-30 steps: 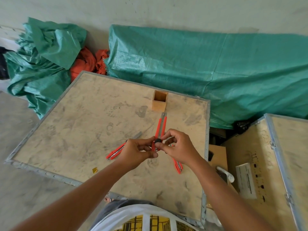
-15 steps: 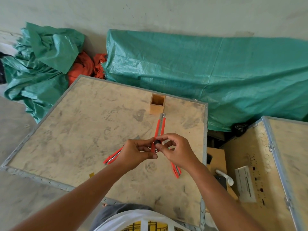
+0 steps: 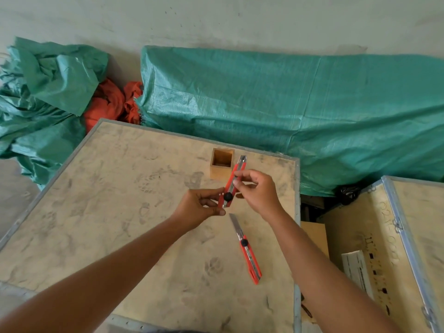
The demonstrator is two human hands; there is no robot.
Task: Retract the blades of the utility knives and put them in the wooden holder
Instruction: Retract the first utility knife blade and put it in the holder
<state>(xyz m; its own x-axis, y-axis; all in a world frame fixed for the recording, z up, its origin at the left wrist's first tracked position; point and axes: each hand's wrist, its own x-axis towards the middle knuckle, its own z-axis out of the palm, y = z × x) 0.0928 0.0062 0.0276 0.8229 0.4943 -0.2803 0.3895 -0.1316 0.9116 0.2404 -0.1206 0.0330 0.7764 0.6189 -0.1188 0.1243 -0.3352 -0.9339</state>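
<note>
Both hands hold one red utility knife (image 3: 232, 182) above the plywood crate top (image 3: 120, 200). My left hand (image 3: 200, 207) pinches its lower end near the black knob. My right hand (image 3: 255, 192) grips the body higher up. No blade shows beyond the knife's metal tip, which points at the square wooden holder (image 3: 222, 164) just beyond it. A second red utility knife (image 3: 247, 251) lies flat on the crate near my right forearm, its blade extended toward my hands. A third knife seen earlier to the left is hidden behind my left arm.
Green tarps (image 3: 300, 111) and an orange cloth (image 3: 108, 102) lie beyond the crate against the wall. A second crate (image 3: 408, 248) with a white paper label stands to the right, with a gap between them.
The extended blade of the held knife has gone back into its body. My right hand has slid up from the knob to the knife's middle. The camera has shifted, so the left knife is now covered.
</note>
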